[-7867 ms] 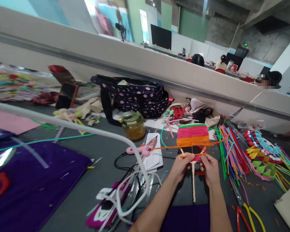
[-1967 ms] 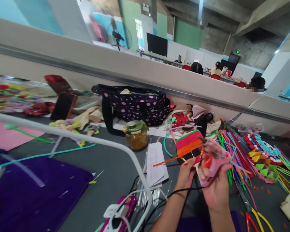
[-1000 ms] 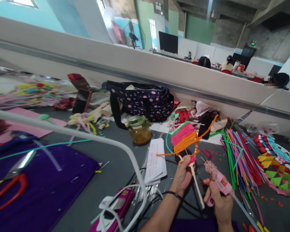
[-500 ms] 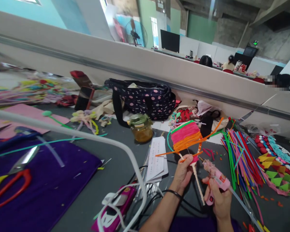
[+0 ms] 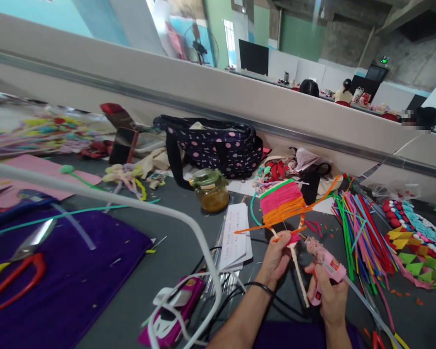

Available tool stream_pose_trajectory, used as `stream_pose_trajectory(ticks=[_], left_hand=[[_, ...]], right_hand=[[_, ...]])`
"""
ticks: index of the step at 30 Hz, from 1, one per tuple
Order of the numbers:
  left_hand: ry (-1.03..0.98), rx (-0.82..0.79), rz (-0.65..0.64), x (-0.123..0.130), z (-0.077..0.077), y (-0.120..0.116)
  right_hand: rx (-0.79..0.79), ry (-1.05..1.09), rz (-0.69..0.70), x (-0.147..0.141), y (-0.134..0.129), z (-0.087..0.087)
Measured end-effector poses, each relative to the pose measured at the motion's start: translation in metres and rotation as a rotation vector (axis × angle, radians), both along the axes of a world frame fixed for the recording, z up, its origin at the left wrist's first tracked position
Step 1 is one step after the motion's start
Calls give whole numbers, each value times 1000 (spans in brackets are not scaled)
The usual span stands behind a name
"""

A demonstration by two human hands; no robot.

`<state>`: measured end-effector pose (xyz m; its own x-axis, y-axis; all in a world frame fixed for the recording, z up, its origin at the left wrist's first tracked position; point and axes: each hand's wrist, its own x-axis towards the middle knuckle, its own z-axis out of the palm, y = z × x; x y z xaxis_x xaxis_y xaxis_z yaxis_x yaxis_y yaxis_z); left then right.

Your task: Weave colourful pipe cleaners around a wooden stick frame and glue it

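My left hand (image 5: 279, 257) is closed on the lower part of a fan-shaped pipe-cleaner craft (image 5: 281, 201), pinched where its frame meets the handle. Pink and orange pipe cleaners cross its frame below a green top edge, and loose orange ends stick out at both sides. Its pale wrapped handle (image 5: 301, 278) slants down between my hands. My right hand (image 5: 330, 295) grips a pink hot glue gun (image 5: 329, 264), with a clear glue stick (image 5: 366, 305) out of its back. The gun's nozzle points at the craft near my left fingers; whether they touch I cannot tell.
Bundled pipe cleaners (image 5: 363, 237) lie to the right. Behind are a glass jar (image 5: 209, 191) and a dark patterned bag (image 5: 210, 148). A white curved tube (image 5: 160, 208) crosses in front. Scissors (image 5: 22, 271) rest on purple cloth (image 5: 76, 281); written papers (image 5: 234, 237) lie near centre.
The view has shifted slightly. Both hands keep their holds on the craft and the glue gun, with almost no movement between them.
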<state>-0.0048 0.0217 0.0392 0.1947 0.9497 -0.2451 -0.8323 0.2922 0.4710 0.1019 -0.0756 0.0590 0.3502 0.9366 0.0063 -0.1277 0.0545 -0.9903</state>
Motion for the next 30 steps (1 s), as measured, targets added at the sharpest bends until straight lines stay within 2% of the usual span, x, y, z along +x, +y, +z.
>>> stream_pose_trajectory(ticks=[10,18,24,30], left_hand=[[8,-33,15,-1,7,-1],[6,-33,-9,-1,6,-2],[17,-25,-3,-1,7,-2],[17,-32,1,-1,3,-1]], right_hand=[[-46,20,0,-2,0,7],[-55,62,44,-2,0,11],[-56,53,5,-5,0,12],[-74,23,39,-3,0,13]])
